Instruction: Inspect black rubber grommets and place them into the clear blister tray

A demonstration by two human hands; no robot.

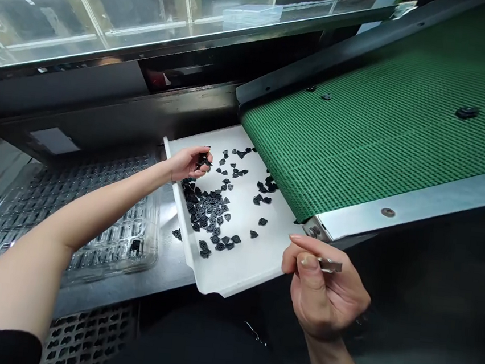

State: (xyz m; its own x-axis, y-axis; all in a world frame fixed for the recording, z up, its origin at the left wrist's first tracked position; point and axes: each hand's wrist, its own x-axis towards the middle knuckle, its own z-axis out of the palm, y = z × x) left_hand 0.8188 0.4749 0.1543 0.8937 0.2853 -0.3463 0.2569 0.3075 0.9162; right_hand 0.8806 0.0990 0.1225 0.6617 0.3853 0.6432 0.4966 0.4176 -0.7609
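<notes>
The step in hand looks like picking up small black parts (211, 209), which lie in a loose heap toward the left side of the white tray (241, 265) at mid-frame, with others scattered to its upper right; the left hand (186, 164), above the tray's upper left, has its fingers curled together around dark pieces, how many I cannot tell; the right hand (329, 293), lower right of centre, pinches a short metal tool (332, 265) between thumb and forefinger, apart from the tray; the green belt (357, 147) slopes across the upper right with a few more dark pieces on it, and a clear plastic tray (110, 258) lies at the left; as I judge it, the next move calls for a steady left grip that drops nothing, and a tool tip turned toward a part.
</notes>
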